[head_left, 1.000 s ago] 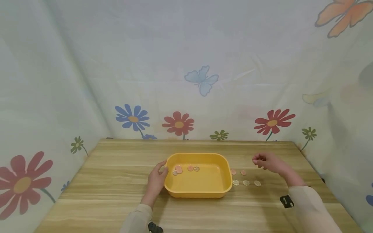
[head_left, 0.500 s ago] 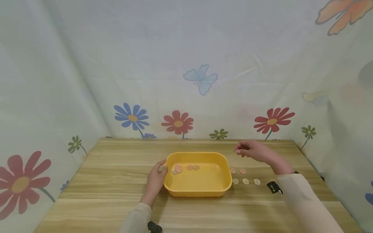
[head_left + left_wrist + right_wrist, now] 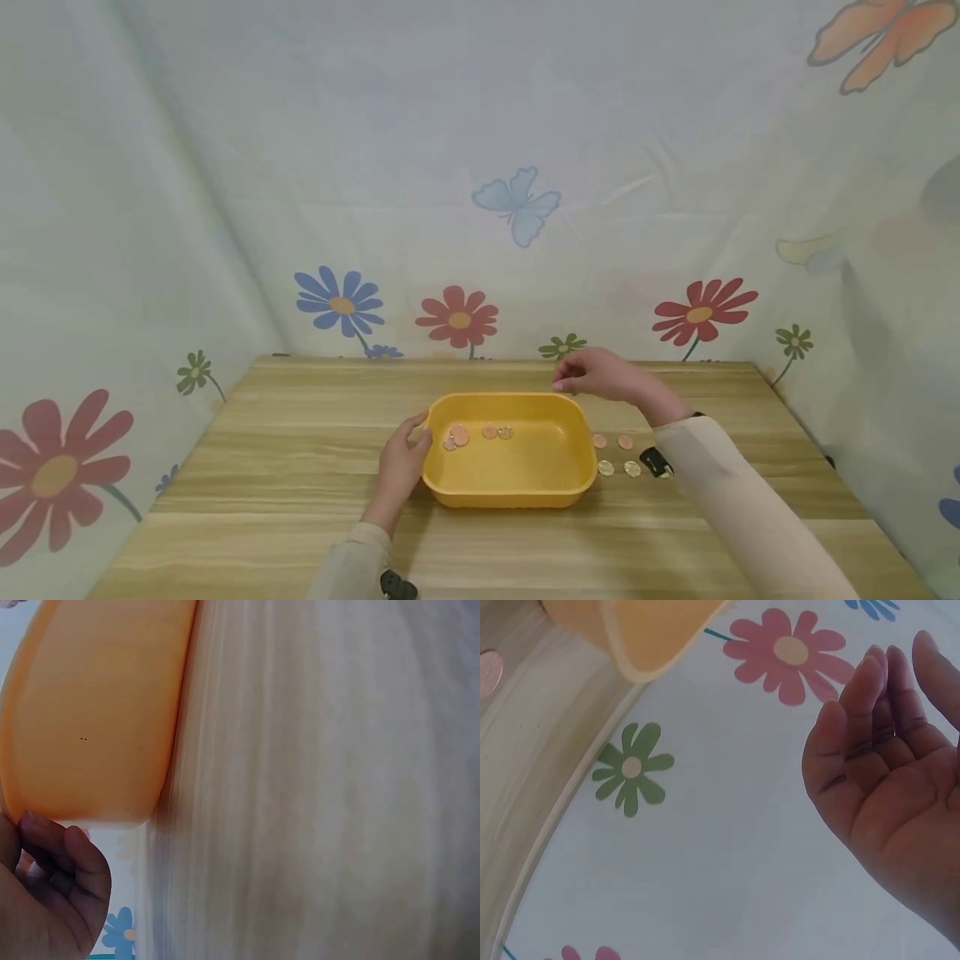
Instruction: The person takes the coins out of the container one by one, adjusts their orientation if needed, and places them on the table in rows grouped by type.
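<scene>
A yellow plastic tray (image 3: 510, 500) sits on the wooden table, with several copper and gold coins (image 3: 459, 435) lying flat in its left half. My left hand (image 3: 401, 462) holds the tray's left end, fingers curled at its wall in the left wrist view. Over the tray's far right corner hovers my right hand (image 3: 600, 375), its fingertips drawn toward the thumb. In the right wrist view its fingers are bent and the palm shows; I cannot tell whether a coin is between the tips. Right of the tray lie several more coins (image 3: 632, 469), one partly hidden under the right wrist's black device.
The wooden table (image 3: 300, 467) runs back to a white cloth backdrop (image 3: 375, 167) printed with flowers and butterflies. Cloth also hangs along both sides. Black devices (image 3: 397, 586) sit at both wrists.
My right hand has travelled left and slightly up, from above the table on the right to the tray's far right corner. The left hand, tray and coins look unmoved.
</scene>
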`<action>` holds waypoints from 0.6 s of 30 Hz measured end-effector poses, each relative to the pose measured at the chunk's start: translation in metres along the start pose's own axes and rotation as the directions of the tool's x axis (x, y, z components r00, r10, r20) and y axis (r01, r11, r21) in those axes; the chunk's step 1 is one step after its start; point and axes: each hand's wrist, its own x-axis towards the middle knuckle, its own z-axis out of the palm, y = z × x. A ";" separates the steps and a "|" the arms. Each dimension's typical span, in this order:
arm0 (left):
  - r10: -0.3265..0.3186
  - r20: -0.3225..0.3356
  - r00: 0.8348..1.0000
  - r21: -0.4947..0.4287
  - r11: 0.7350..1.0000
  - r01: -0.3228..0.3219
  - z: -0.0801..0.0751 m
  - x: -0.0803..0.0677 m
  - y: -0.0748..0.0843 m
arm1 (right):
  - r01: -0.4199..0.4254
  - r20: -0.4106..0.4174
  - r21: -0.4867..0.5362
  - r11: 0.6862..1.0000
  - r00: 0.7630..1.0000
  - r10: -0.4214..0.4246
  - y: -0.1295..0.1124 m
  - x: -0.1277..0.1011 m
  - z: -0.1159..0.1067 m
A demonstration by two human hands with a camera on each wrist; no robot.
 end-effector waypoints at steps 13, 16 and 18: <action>0.013 -0.003 1.000 0.006 1.000 -0.013 0.000 -0.001 0.003 | -0.045 0.067 0.000 0.999 0.997 0.045 -0.025 0.031 0.017; 0.009 -0.004 1.000 0.008 1.000 -0.009 0.000 -0.001 0.003 | -0.052 0.084 0.020 0.998 0.995 0.051 -0.029 0.039 0.024; 0.005 -0.004 1.000 0.011 1.000 -0.005 0.000 -0.001 0.003 | -0.038 0.094 0.017 0.999 0.995 0.036 -0.030 0.045 0.029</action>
